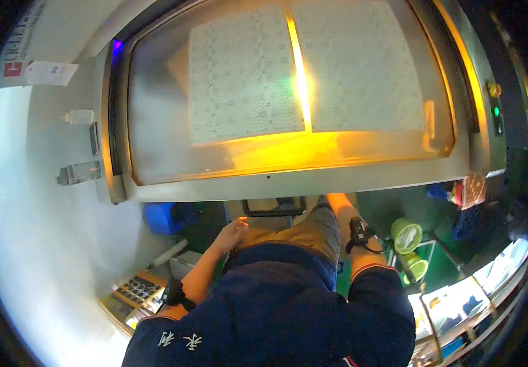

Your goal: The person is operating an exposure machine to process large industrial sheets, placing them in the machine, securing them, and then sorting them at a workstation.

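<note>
My left hand (pixel 234 232) rests above my lap, short of the machine's front edge. Its fingers are loosely bent and apart, with nothing seen in them. My right hand (pixel 338 200) reaches in beneath the front edge, which hides its fingers; whatever they touch is out of sight. Ahead lies a large metal-framed exposure machine (pixel 215 188) with a clear cover. Under that cover two pale, finely patterned sheets (pixel 242 79) lie side by side. Bright yellow light shines through the gap between them and along their near edge.
Green and yellow buttons (pixel 496 111) sit on the machine's right end. A clear bottle (pixel 80 174) stands beside its left end. Below are a blue container (pixel 160 218) at left and green buckets (pixel 406 235) at right. A dark-framed seat or tray (pixel 274 207) shows under the front edge.
</note>
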